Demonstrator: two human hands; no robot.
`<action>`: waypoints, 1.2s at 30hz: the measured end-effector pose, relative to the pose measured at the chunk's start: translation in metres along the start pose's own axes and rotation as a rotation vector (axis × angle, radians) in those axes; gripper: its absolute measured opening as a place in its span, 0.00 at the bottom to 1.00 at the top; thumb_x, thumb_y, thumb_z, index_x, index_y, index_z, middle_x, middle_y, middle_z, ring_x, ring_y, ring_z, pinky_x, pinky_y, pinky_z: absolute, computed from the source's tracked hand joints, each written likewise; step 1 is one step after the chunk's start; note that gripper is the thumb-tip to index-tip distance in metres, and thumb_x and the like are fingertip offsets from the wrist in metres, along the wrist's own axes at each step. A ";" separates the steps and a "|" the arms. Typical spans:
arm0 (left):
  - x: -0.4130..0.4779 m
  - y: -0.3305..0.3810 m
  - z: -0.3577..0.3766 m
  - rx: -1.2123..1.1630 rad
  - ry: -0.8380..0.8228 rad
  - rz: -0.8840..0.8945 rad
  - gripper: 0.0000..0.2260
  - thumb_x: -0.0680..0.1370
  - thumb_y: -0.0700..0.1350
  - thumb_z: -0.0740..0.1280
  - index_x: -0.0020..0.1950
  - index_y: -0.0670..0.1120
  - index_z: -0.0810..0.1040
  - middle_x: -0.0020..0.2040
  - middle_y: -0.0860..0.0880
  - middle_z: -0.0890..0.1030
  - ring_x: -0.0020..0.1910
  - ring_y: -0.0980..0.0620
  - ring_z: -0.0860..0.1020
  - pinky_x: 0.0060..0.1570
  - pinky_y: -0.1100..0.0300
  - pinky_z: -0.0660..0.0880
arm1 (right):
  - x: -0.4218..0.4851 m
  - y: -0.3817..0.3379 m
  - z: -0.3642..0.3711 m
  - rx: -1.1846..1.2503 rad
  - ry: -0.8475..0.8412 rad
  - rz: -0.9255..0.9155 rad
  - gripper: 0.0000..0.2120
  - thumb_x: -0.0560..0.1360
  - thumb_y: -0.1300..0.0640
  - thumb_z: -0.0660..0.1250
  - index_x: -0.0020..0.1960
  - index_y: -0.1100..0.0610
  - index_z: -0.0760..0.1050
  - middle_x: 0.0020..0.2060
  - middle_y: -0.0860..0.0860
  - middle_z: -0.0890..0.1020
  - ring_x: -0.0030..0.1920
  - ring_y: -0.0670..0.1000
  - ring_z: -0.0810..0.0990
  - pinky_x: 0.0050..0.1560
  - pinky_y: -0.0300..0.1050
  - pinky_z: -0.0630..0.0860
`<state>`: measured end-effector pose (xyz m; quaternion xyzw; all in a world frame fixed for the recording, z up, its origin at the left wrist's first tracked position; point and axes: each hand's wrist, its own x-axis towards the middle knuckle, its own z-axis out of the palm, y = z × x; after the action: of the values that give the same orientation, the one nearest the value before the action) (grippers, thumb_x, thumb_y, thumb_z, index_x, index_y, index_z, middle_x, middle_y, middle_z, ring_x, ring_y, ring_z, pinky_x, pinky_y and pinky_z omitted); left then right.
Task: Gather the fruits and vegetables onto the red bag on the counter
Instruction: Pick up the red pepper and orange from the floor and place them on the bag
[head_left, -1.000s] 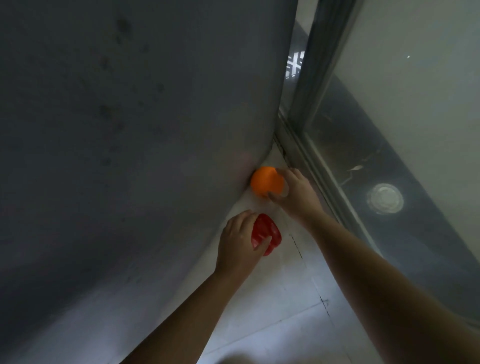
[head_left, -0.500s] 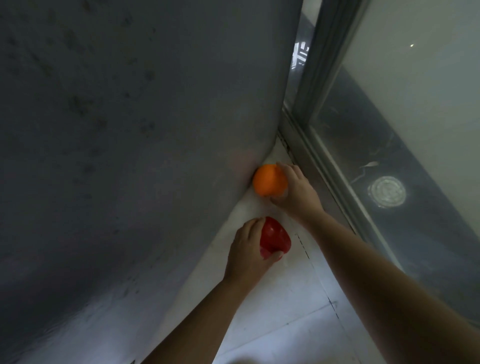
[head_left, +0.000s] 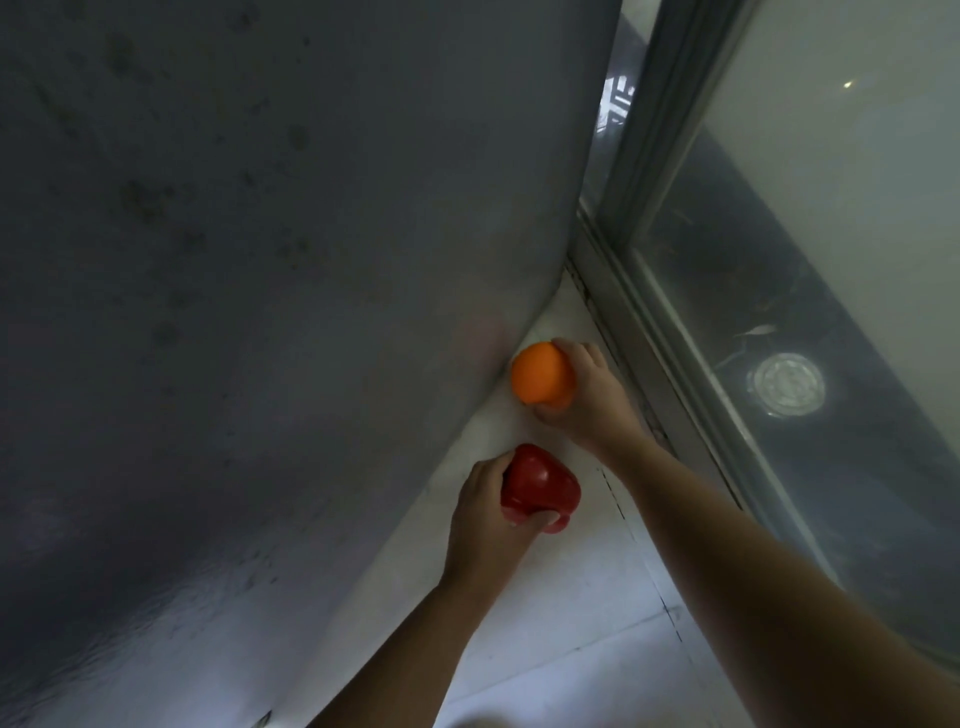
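An orange sits low in the corner where the big grey panel meets the pale tiled floor. My right hand wraps around its right side, fingers over the top and thumb underneath. A red bell pepper is just nearer to me, and my left hand holds it from the left with the thumb across its lower edge. The red bag and the counter are out of view.
A large grey panel fills the left of the view and leans over the floor. A metal sliding-door frame with glass runs along the right; a round drain shows behind the glass. Pale floor tiles lie below my arms.
My left hand has turned and lifted the red pepper so more of it shows. My right hand has closed further around the orange.
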<state>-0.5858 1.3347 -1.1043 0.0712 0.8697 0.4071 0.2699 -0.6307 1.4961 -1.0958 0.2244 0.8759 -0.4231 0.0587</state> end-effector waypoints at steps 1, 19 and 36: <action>-0.001 0.001 0.000 -0.018 0.011 -0.017 0.33 0.66 0.47 0.76 0.67 0.52 0.66 0.64 0.52 0.71 0.61 0.52 0.69 0.57 0.60 0.71 | -0.003 0.002 0.000 0.014 0.006 0.007 0.37 0.66 0.56 0.74 0.70 0.55 0.59 0.66 0.54 0.65 0.62 0.57 0.68 0.51 0.44 0.65; -0.074 0.065 -0.059 -0.186 0.198 -0.076 0.28 0.66 0.46 0.76 0.60 0.55 0.65 0.56 0.57 0.69 0.53 0.57 0.69 0.44 0.76 0.66 | -0.096 -0.032 -0.048 0.121 0.072 0.021 0.40 0.63 0.56 0.77 0.69 0.53 0.60 0.65 0.55 0.66 0.59 0.53 0.69 0.50 0.45 0.67; -0.250 0.250 -0.198 -0.275 0.259 -0.023 0.26 0.60 0.53 0.74 0.54 0.65 0.69 0.56 0.64 0.73 0.55 0.62 0.73 0.46 0.76 0.70 | -0.239 -0.228 -0.213 0.387 0.239 -0.078 0.36 0.63 0.55 0.77 0.66 0.48 0.64 0.57 0.43 0.66 0.50 0.35 0.72 0.45 0.33 0.72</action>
<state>-0.5028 1.2813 -0.7111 -0.0295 0.8341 0.5248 0.1675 -0.4999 1.4539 -0.7277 0.2462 0.7871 -0.5555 -0.1059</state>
